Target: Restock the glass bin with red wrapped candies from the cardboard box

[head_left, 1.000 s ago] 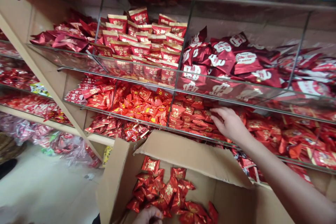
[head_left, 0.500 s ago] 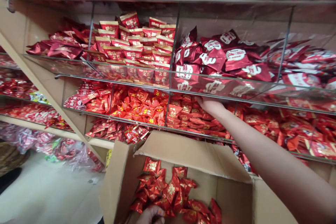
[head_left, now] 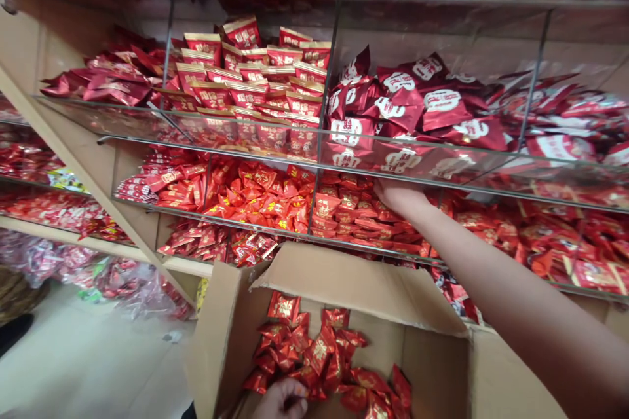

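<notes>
My right hand (head_left: 401, 198) reaches into a lower shelf compartment, over stacked red packets (head_left: 351, 213) with gold print. Its fingers are hidden under the glass ledge above, so what they hold does not show. My left hand (head_left: 285, 398) is low inside an open cardboard box (head_left: 437, 363), its fingers curled in beside loose red candy packets (head_left: 319, 350). Whether a packet is between those fingers I cannot make out. The loose packets lie in a pile toward the left and middle of the box.
Glass-fronted shelves (head_left: 236, 150) with dividers span the view. Above my right hand are dark red packets with white labels (head_left: 442, 105); to their left stand gold-edged red packets (head_left: 250, 95). Plastic bags (head_left: 128, 281) lie on the pale floor (head_left: 118, 360) at left.
The view has shifted slightly. My right hand stays in the shelf compartment, a touch further right and lower at the wrist. My left hand has risen slightly among the packets in the box.
</notes>
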Demonstrator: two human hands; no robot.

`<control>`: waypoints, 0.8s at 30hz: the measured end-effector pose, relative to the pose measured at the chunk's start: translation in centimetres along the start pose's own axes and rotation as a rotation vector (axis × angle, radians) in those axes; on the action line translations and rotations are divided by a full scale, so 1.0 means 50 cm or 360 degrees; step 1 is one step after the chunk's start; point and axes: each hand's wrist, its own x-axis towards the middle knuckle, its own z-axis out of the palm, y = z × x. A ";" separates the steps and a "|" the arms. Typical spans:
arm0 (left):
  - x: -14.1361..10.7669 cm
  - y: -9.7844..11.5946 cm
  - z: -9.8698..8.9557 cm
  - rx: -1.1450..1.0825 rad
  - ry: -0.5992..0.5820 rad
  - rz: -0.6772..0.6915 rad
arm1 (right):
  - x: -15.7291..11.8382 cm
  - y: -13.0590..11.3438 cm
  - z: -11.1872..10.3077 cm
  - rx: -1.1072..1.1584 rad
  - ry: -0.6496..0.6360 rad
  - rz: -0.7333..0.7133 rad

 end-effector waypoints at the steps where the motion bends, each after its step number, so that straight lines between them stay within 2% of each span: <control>1: 0.001 -0.003 0.000 -0.0016 -0.0001 -0.0002 | 0.000 -0.005 0.000 0.0005 -0.0006 -0.0009; 7: 0.007 -0.023 0.005 -0.0067 0.0017 -0.0005 | 0.014 -0.021 0.013 0.0059 -0.0038 -0.0025; 10: -0.006 -0.007 0.003 -0.0055 0.0077 -0.0004 | 0.011 -0.021 0.008 0.0102 -0.0028 0.0020; 11: -0.012 0.005 -0.001 0.0020 0.0136 0.0092 | 0.004 -0.022 0.002 0.0111 -0.0029 0.0040; 13: -0.025 0.032 -0.015 0.0304 0.0314 0.0447 | -0.027 -0.030 -0.019 0.0156 0.0016 0.0051; 15: -0.032 0.056 -0.031 0.0667 0.0480 0.0806 | -0.083 -0.049 -0.048 0.0275 0.0190 -0.0029; 16: -0.031 0.064 -0.038 0.0826 0.0517 0.0907 | -0.122 -0.065 -0.064 0.0367 0.0326 -0.0117; 18: -0.021 0.072 -0.043 0.1094 0.0517 0.0956 | -0.215 -0.107 -0.089 0.0565 0.0518 -0.0315; 19: -0.013 0.074 -0.041 0.1202 0.0503 0.0944 | -0.265 -0.134 -0.094 0.0667 0.0510 -0.0426; 20: -0.004 0.074 -0.035 0.1290 0.0481 0.0934 | -0.316 -0.162 -0.092 0.0791 0.0393 -0.0523; 22: 0.014 0.077 -0.018 0.1407 0.0410 0.0938 | -0.410 -0.215 -0.059 0.0998 -0.0118 -0.0763; 23: 0.021 0.080 -0.007 0.1438 0.0358 0.0949 | -0.450 -0.236 -0.030 0.1032 -0.0299 -0.0762; 24: 0.026 0.082 0.003 0.1453 0.0305 0.0954 | -0.484 -0.252 0.006 0.1013 -0.0412 -0.0649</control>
